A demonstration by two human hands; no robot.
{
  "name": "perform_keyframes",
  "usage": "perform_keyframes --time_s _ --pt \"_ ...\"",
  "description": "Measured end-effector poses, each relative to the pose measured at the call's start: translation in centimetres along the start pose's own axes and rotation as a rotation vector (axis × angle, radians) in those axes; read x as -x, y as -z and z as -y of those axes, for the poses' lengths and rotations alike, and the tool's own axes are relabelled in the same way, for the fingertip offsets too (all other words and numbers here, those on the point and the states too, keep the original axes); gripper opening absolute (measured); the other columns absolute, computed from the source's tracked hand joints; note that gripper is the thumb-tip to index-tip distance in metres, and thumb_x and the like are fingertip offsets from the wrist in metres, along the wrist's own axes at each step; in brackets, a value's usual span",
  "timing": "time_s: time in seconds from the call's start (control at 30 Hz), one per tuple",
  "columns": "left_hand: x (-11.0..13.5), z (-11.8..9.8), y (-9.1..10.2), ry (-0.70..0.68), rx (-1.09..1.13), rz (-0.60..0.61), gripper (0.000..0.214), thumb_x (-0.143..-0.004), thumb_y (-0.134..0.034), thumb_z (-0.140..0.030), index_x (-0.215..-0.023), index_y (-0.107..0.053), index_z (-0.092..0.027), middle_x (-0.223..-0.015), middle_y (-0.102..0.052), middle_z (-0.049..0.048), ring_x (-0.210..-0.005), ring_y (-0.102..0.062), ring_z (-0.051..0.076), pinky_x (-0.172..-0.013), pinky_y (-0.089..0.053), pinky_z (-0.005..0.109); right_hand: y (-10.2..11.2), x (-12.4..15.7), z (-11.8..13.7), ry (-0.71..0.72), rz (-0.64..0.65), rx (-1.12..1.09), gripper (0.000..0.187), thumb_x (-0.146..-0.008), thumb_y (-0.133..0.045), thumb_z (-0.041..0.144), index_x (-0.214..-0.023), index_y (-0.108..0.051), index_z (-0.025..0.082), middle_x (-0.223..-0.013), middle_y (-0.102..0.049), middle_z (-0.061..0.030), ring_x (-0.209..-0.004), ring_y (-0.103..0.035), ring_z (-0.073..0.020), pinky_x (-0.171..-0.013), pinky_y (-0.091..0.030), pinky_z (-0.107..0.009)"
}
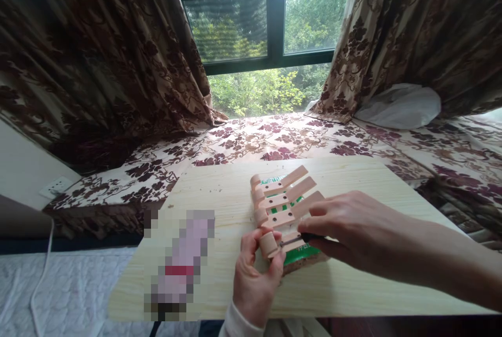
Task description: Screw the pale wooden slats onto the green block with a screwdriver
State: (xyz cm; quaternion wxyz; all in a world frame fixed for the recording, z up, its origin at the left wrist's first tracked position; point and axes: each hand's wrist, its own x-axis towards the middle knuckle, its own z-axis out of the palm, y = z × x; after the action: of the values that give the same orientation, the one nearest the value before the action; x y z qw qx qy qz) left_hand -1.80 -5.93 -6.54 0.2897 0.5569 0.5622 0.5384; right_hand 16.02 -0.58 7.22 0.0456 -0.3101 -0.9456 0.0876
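Gripping wooden knob (268, 244) — left hand (255, 280), holding dark-handled tool (305, 237) — right hand (347, 220)

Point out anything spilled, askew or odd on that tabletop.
Small dark specks lie scattered on the tabletop, left of the wooden pieces. They look like stray crumbs or debris against the pale surface, though they're too small to identify.
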Motion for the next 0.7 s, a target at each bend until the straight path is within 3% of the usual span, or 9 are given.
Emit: perform_keyframes --time_s 0.33,0.5,0.7 --pt "0.3 0.7 -0.9 -0.029 0.004 -0.079 0.024 -0.076 -0.059 -0.028 -0.098 -0.055 -0.02 -0.093 -0.06 0.0031 -0.088 -0.06 0.016 -0.083 -0.048 0.031 0.3 0.1 0.3 -0.015 0.004 0.034 0.012 -0.081 -0.052 0.016 -0.076 -0.062 0.021 -0.072 -0.063 -0.0006 -0.065 -0.056 -0.0122 -0.055 -0.028 -0.024" --pt "0.0 0.1 -1.4 -0.105 -0.033 -0.166 0.012 -0.076 -0.059 -0.027 -0.086 -0.057 -0.021 -0.086 -0.056 0.0011 -0.083 -0.058 0.013 -0.077 -0.048 0.026 0.2 0.3 0.2 -0.002 -0.014 0.052 0.011 -0.081 -0.051 0.017 -0.075 -0.06 0.021 -0.071 -0.062 0.0004 -0.061 -0.053 -0.0108 -0.052 -0.025 -0.025" --pt "-0.2 -0.3 -1.3 -0.118 -0.072 -0.132 0.006 -0.075 -0.06 -0.026 -0.078 -0.059 -0.021 -0.083 -0.055 -0.0005 -0.083 -0.057 0.012 -0.078 -0.046 0.025 0.6 0.0 0.1 0.018 0.011 0.113 0.016 -0.082 -0.05 0.017 -0.07 -0.06 0.019 -0.068 -0.061 -0.0017 -0.058 -0.052 -0.0106 -0.05 -0.024 -0.025"
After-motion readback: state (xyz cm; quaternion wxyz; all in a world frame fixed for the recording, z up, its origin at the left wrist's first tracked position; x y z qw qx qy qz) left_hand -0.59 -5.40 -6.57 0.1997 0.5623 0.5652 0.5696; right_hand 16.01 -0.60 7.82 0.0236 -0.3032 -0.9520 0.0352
